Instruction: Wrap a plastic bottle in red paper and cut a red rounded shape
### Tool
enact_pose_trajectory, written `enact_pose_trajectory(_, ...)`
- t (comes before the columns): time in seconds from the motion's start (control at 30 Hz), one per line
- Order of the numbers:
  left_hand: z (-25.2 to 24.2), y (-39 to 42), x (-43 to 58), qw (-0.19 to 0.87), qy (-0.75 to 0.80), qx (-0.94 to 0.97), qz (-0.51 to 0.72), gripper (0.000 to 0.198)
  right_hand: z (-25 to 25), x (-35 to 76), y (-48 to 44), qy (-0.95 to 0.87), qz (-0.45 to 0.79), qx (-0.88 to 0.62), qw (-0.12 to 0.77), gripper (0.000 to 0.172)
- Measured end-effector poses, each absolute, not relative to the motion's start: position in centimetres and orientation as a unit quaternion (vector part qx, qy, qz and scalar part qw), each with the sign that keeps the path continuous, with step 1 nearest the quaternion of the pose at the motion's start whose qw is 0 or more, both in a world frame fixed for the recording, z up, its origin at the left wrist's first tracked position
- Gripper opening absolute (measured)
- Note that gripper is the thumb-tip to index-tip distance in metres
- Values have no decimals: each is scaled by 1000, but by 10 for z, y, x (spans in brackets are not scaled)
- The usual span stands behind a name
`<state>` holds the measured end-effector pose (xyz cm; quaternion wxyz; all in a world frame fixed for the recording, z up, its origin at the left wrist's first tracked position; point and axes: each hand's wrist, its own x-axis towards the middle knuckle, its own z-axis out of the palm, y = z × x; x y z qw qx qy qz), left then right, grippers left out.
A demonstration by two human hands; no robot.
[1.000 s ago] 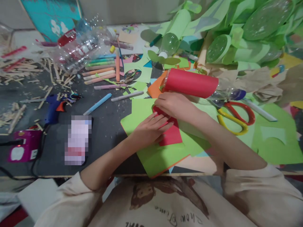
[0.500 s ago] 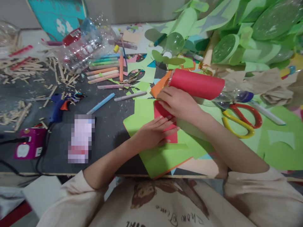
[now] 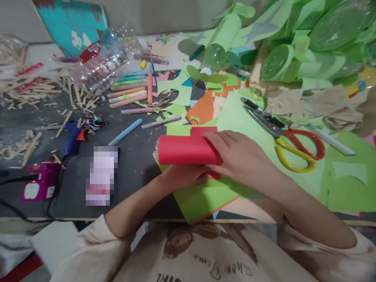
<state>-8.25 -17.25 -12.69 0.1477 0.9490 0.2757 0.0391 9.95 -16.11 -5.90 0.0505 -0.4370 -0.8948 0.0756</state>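
A plastic bottle wrapped in red paper (image 3: 188,150) lies sideways above a stack of green sheets (image 3: 202,199). My right hand (image 3: 237,152) is wrapped round its right end, thumb below and fingers over the top. Under the bottle's near side rests my left hand (image 3: 186,176), its fingers mostly hidden by the bottle and my right thumb. A flat red paper piece (image 3: 204,131) shows behind the bottle, and a bit of red also shows in front of it. Whether my left hand grips the bottle or presses the paper cannot be seen.
Scissors (image 3: 296,149) with red and yellow handles lie at right. On the left are a blue glue gun (image 3: 72,137), a purple power box (image 3: 41,182), a phone (image 3: 101,176) and wooden sticks (image 3: 32,92). Markers (image 3: 129,94) and clear bottles (image 3: 108,62) lie behind; green paper-covered bottles (image 3: 317,62) stand back right.
My right hand has taken hold of the red-wrapped bottle and brought it left and nearer, over the red paper. My left hand, earlier flat on that paper, is now partly under the bottle.
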Motion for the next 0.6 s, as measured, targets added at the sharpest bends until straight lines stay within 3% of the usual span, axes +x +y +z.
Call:
enact_pose_trajectory(0.1,-122,-170,-81,155,264,952,11,39,-61,92,-139,-883,88,-459,41,53)
enact_pose_trajectory(0.23,-120,-166,-80,115,235,964,37,48,-54,111,-100,-812,-21,-560,162,57)
enact_pose_trajectory(0.27,-120,-166,-80,112,237,964,35,48,-51,118,-95,-795,-38,-575,190,54)
enact_pose_trajectory(0.33,-121,-167,-80,110,237,965,29,48,-47,134,-89,-746,-51,-626,219,31)
enact_pose_trajectory(0.43,-123,-168,-80,103,235,966,34,49,-55,160,-89,-660,0,-741,119,24)
enact_pose_trajectory(0.53,-124,-168,-79,97,238,966,38,50,-76,180,-87,-707,19,-707,20,22)
enact_pose_trajectory(0.6,-124,-168,-79,99,238,965,44,51,-90,187,-83,-724,-2,-690,11,23)
